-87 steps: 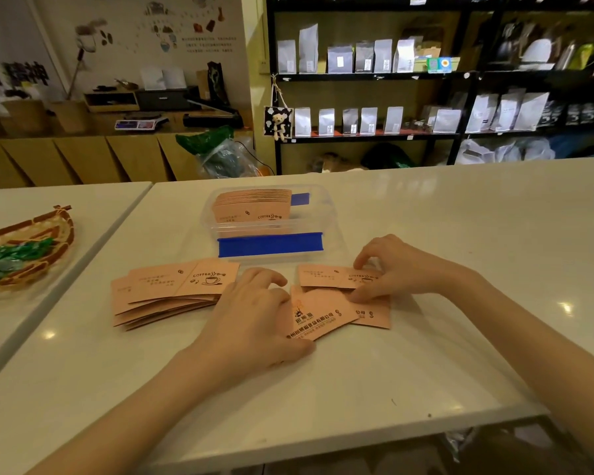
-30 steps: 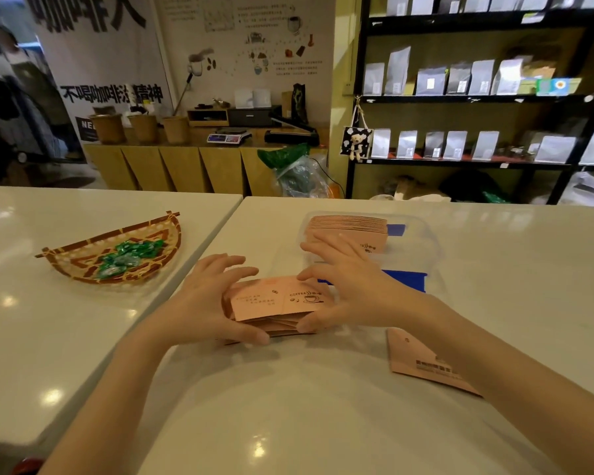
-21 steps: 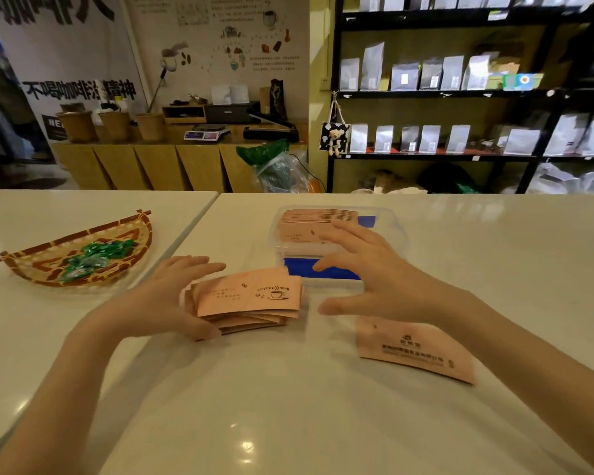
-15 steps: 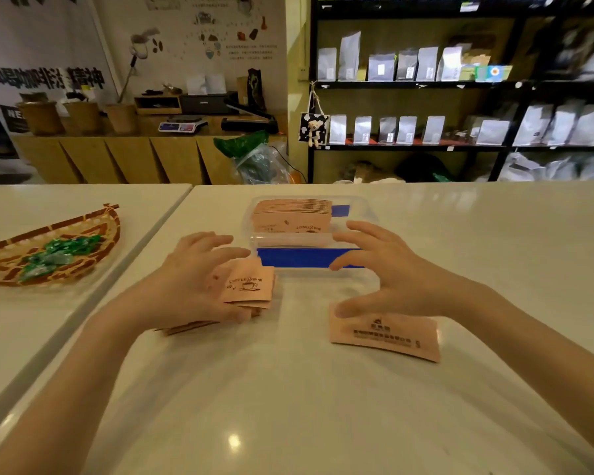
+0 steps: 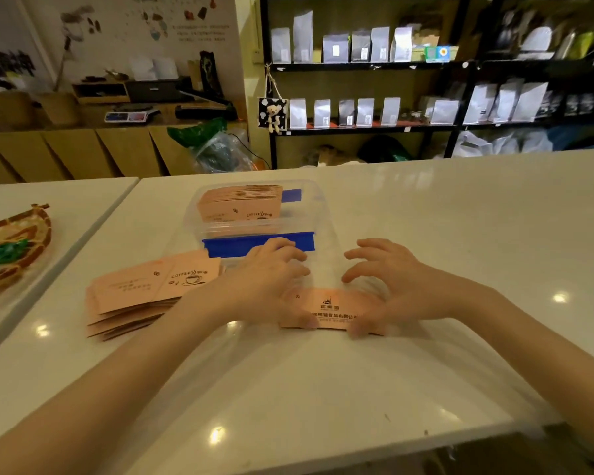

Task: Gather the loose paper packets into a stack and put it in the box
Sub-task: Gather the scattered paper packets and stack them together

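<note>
Left hand point(image 5: 268, 286): fingers curled and spread, thumb tip pressing the near-left corner of a single paper packet point(image 5: 330, 308). Right hand point(image 5: 395, 286): fingers arched and spread wide above the packet, thumb at its near-right edge. Motion blur prevents confirming a firm grip. The packet lies flat on the white table point(image 5: 323, 389), between both hands, towards the middle. A loose stack of packets point(image 5: 144, 296) rests to the left, near the table's left edge. The clear plastic box point(image 5: 254, 214), with blue clip, sits behind the hands towards the far edge and contains upright packets.
</note>
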`<control>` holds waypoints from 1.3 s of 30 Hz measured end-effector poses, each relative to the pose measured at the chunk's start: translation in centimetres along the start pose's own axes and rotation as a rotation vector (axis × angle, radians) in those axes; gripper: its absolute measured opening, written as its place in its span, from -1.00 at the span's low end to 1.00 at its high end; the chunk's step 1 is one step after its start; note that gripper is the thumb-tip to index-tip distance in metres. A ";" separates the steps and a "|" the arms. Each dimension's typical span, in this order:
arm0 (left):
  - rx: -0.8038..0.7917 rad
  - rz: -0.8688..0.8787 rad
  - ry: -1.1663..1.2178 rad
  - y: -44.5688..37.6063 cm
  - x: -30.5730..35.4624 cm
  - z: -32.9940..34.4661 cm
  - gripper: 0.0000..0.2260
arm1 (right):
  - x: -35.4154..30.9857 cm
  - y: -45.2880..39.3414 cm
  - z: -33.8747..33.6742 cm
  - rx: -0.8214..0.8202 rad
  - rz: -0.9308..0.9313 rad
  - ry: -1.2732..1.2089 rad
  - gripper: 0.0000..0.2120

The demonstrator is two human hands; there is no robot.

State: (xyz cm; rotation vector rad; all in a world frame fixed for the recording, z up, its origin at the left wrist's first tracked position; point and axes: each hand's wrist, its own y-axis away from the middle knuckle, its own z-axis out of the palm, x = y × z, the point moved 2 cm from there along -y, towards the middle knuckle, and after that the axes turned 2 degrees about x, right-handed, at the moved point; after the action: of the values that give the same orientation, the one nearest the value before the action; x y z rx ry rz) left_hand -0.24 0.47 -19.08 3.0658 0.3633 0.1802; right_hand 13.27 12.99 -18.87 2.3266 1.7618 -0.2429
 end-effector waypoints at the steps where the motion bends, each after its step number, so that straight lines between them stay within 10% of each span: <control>1: -0.005 0.003 -0.003 -0.2 0.2 0.0 -0.34 | 0.1 0.2 0.1 0.004 0.004 0.000 -0.31; 20: 0.308 0.103 0.162 0.7 -1.4 -3.4 -0.44 | -1.2 -0.7 -2.7 0.299 -0.101 -0.094 -0.49; 39: 0.212 -0.320 0.174 8.9 -10.7 -3.1 -0.43 | -10.4 -9.0 0.1 0.210 -0.276 -0.066 -0.45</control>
State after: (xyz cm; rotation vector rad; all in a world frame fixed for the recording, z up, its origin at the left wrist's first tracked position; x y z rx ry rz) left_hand -8.93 -10.64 -16.62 3.1432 0.9299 0.4184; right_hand 1.80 5.66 -16.94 2.1698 2.1111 -0.5682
